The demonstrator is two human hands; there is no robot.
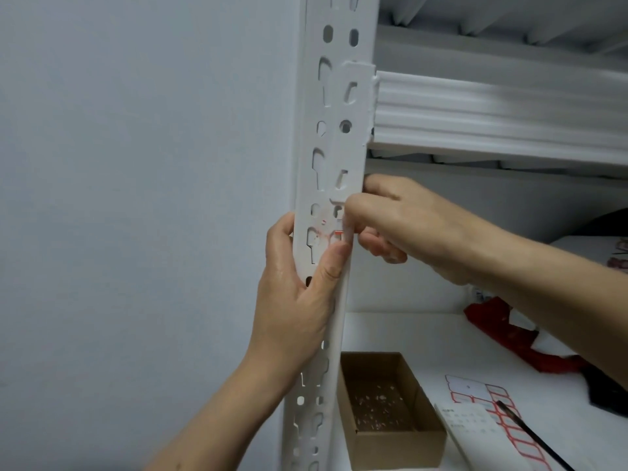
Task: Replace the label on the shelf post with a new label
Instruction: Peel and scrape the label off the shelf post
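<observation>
Old label (pixel 334 232) mostly scraped off the shelf post (pixel 334 137), only red scraps left; new one not yet stuck on. Left hand (pixel 299 294) wrapped around the post, thumb pressed below the residue. Right hand (pixel 401 226) pinching narrowly at the remnant. Label sheet (pixel 489 402) lying near the shelf's front edge.

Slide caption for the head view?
Left hand steadies white shelf post; right hand picks at red-edged label remnant.
</observation>
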